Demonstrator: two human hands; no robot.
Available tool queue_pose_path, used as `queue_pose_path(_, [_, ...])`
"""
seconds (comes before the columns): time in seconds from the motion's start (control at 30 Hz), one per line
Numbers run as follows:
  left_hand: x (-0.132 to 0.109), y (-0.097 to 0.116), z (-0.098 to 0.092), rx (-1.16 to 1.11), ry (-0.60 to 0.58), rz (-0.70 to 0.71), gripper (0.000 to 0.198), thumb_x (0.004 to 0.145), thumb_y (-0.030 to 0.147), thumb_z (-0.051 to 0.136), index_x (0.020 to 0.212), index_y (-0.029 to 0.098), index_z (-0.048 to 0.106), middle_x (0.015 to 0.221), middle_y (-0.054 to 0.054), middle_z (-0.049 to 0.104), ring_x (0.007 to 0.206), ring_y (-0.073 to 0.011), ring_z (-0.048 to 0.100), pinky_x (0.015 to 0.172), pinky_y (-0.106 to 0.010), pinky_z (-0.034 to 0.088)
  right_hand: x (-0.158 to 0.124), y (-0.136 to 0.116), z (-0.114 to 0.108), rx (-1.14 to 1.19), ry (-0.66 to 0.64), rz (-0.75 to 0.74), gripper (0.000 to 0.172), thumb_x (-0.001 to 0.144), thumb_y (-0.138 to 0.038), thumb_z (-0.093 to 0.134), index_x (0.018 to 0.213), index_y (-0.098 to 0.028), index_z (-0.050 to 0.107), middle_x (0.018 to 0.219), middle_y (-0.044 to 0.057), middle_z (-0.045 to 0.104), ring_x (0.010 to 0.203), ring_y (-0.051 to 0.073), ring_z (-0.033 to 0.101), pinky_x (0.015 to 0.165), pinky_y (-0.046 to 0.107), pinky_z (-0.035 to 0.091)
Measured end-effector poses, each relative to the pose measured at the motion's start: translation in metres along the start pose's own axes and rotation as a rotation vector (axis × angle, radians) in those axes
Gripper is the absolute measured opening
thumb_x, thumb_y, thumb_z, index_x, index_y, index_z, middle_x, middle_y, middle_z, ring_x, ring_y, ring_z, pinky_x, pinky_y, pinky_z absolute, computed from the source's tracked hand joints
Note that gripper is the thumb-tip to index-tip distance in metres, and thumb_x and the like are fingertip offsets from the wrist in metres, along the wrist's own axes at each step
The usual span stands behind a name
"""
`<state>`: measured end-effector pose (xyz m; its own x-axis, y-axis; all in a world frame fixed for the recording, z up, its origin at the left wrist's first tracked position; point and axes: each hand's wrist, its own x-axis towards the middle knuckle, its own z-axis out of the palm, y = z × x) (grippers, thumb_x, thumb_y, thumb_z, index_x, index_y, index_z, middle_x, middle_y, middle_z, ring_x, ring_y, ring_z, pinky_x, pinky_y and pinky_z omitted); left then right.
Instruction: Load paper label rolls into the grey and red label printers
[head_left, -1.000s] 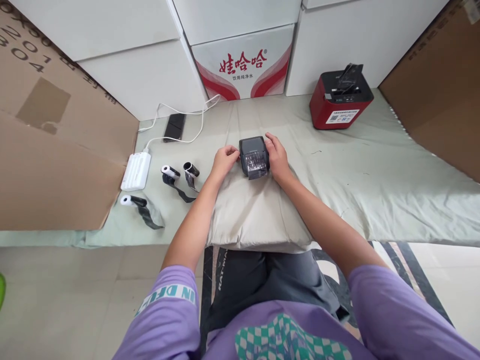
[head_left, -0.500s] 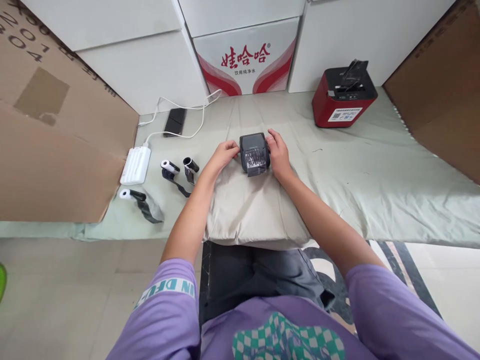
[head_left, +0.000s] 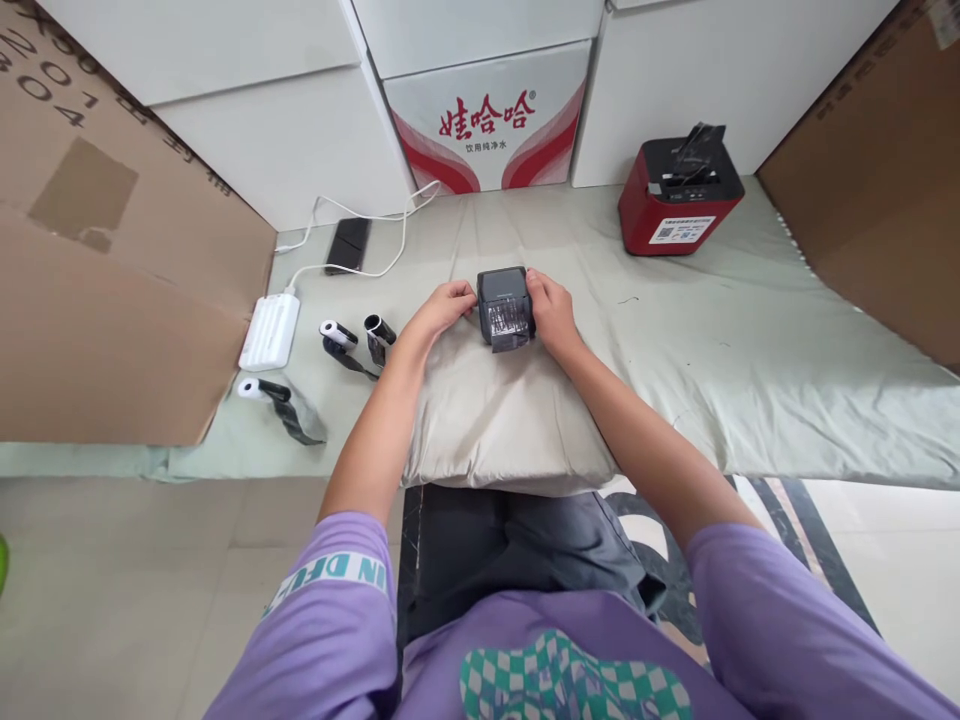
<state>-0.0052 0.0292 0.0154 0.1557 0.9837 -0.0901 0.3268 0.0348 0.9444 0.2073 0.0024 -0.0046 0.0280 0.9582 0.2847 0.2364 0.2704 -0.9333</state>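
A small dark grey portable printer [head_left: 504,285] sits on the cloth-covered surface in front of me, a strip of dark film [head_left: 510,324] hanging over its near side. My left hand [head_left: 448,305] is at the printer's left side, fingers curled together with their tips against its edge. On the opposite side my right hand [head_left: 551,310] is closed around the right edge, fingers at the far corner. Nearest to my left forearm lie two small rolls, one white-ended [head_left: 339,334] and one black [head_left: 380,330], with dark film trailing from them.
A third roll [head_left: 264,389] lies further left, near a white power bank [head_left: 270,331] with a white cable. A black phone-like slab [head_left: 349,245] rests behind. A red and black box-shaped device [head_left: 679,200] stands back right. Cardboard [head_left: 135,300] and white boxes [head_left: 480,120] enclose the surface.
The fingers of my right hand have drawn in from a more outstretched pose onto the printer's right edge. My left hand and the printer stay nearly in place; the view has shifted slightly.
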Motion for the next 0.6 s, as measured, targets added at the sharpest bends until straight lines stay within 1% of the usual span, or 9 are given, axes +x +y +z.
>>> queue_pose_path(0.1, [0.0001,0.0014,-0.0006,-0.008,-0.009,-0.013,0.027,0.077,0.006,0.064,0.057,0.021,0.055,0.057,0.002,0.053,0.060,-0.0152,0.048,0.064,-0.029,0.039,-0.0016,-0.0023,-0.0002,-0.019,-0.009,-0.017,0.080,0.095,-0.092,0.033,0.099,-0.023,0.073,0.098,0.005,0.077,0.113,0.029,0.070,0.112,0.043,0.054])
queue_pose_path(0.27, [0.0004,0.0020,0.0005,-0.040,0.003,-0.051,0.031,0.079,0.000,0.064,0.058,0.021,0.056,0.059,0.002,0.051,0.061,-0.0155,0.048,0.070,-0.030,0.041,-0.0023,-0.0021,0.0007,-0.031,-0.016,-0.029,0.081,0.092,-0.094,0.037,0.108,-0.024,0.073,0.108,0.008,0.079,0.120,0.031,0.069,0.115,0.044,0.051])
queue_pose_path(0.33, [0.0007,0.0024,0.0011,-0.039,0.013,-0.059,0.031,0.079,0.000,0.065,0.058,0.021,0.055,0.059,0.002,0.050,0.061,-0.0152,0.047,0.070,-0.030,0.040,-0.0023,-0.0019,0.0009,-0.035,-0.028,-0.028,0.082,0.091,-0.095,0.037,0.108,-0.024,0.073,0.108,0.008,0.080,0.120,0.031,0.069,0.114,0.043,0.051])
queue_pose_path(0.47, [-0.0005,0.0043,0.0009,-0.014,-0.013,-0.035,0.029,0.080,0.004,0.062,0.058,0.021,0.055,0.059,0.003,0.052,0.061,-0.0143,0.047,0.070,-0.028,0.040,-0.0036,-0.0019,0.0012,-0.034,-0.032,-0.035,0.082,0.093,-0.094,0.034,0.106,-0.024,0.073,0.103,0.007,0.079,0.112,0.029,0.069,0.108,0.042,0.052])
queue_pose_path(0.6, [-0.0037,0.0040,-0.0003,0.013,-0.029,0.003,0.020,0.078,0.010,0.060,0.061,0.021,0.056,0.061,0.004,0.055,0.065,-0.0144,0.051,0.072,-0.028,0.041,-0.0050,0.0004,0.0019,-0.021,-0.014,-0.025,0.082,0.097,-0.090,0.031,0.109,-0.021,0.074,0.106,0.009,0.079,0.106,0.028,0.070,0.105,0.044,0.054])
